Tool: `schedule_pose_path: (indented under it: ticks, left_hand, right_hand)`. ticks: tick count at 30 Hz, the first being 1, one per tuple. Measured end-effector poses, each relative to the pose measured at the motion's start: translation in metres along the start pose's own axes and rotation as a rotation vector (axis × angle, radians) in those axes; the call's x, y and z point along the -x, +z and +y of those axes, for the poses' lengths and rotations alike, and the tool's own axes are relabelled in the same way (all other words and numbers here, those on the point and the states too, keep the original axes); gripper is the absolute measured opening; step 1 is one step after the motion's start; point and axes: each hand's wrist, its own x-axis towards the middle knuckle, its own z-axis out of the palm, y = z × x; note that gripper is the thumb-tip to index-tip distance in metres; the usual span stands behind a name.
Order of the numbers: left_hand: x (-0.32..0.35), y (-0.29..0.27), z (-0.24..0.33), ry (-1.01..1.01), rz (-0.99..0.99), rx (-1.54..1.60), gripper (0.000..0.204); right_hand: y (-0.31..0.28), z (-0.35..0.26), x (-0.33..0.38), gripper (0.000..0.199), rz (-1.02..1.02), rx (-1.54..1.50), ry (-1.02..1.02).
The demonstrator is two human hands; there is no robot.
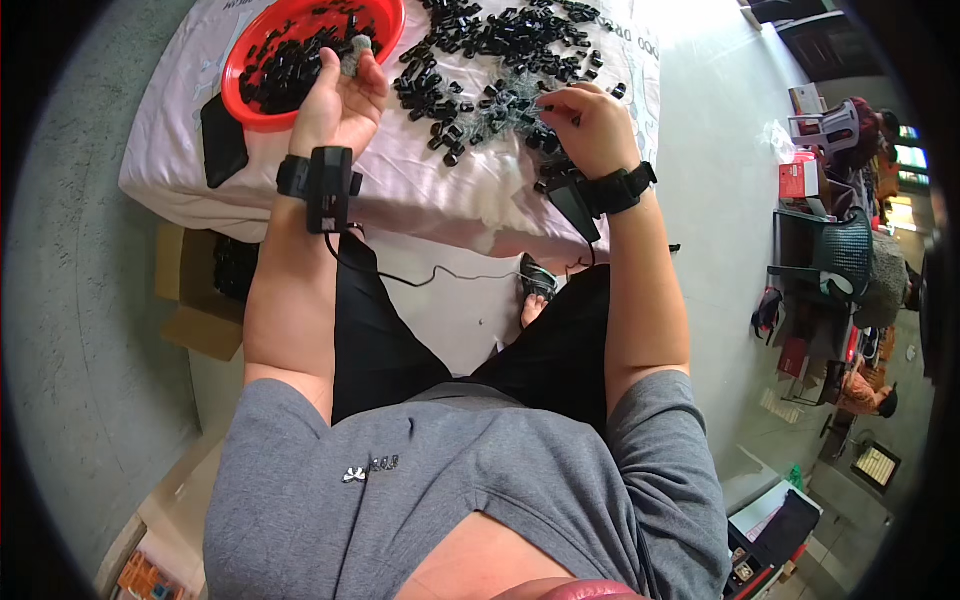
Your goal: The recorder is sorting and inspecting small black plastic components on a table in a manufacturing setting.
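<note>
Nearest is the person's heather-grey short-sleeved shirt (pixel 440 470) with a small shiny ornament on the chest, then black cloth trousers (pixel 375 320), with a foot in a dark sandal (pixel 537 280) on the floor between the knees. Each wrist wears a black strapped device, the left one (pixel 329 190) trailing a thin black cable (pixel 405 281). An open brown cardboard box (pixel 205 335) stands beside the left forearm, partly under the bench (pixel 410 185), which is draped in a pale pink printed sheet

The left hand (pixel 345 108) is palm up at the near right side of a round red plastic basin (pixel 262 123), its thumb and curled fingers closed around a small pale grey clump (pixel 357 52). The right hand (pixel 595 130) has thumb and forefinger drawn narrow over clear, wispy plastic bits (pixel 500 112); whether it pinches a dark piece cannot be told. Small glossy black plastic pieces (pixel 285 78) fill much of the basin, and a broad scatter of similar black pieces (pixel 520 32) covers the bench to its right. A flat black pouch (pixel 222 142) lies just beside the basin

Farther off to the right, people sit near a dark green plastic chair (pixel 845 250) and a white plastic chair (pixel 830 130)
</note>
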Motion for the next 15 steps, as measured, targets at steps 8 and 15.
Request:
schedule_pose_path:
  ticks: [8,15]
  left_hand:
    - [0.006,0.005,-0.004,0.03,0.096,-0.047,0.051]
    - [0.011,0.014,-0.028,-0.015,0.082,-0.2,0.044]
  right_hand:
    - [0.018,0.001,0.001,0.018,0.066,0.224,-0.246]
    - [0.032,-0.006,0.005,0.017,0.052,0.206,-0.408]
